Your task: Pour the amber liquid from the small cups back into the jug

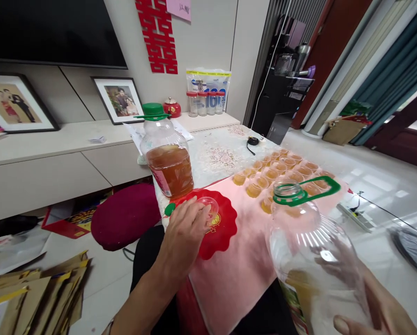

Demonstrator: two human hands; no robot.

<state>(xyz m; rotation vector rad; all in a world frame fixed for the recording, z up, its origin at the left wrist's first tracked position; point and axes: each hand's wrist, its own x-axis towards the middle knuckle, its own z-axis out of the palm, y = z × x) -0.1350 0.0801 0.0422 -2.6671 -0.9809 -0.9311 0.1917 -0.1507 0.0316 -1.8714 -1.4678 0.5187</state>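
My left hand point(183, 232) rests on the table with its fingers closed round a small clear plastic cup point(208, 207), which stands on a red scalloped mat point(225, 232). My right hand point(375, 302) grips a large clear plastic bottle point(309, 251) near its base; the bottle is uncapped, has a green neck ring and handle point(306, 190), and looks nearly empty. Beyond it stand several small cups of amber liquid point(281, 172) in rows. A second big bottle point(166, 153) with a green cap, half full of amber liquid, stands behind my left hand.
The table carries a pink cloth point(236, 274) and a lace cover point(222, 153). A green cap point(169, 209) lies by the mat. A maroon stool point(124, 214) and cardboard point(37, 293) sit at left. A sideboard with framed photos point(119, 100) runs behind.
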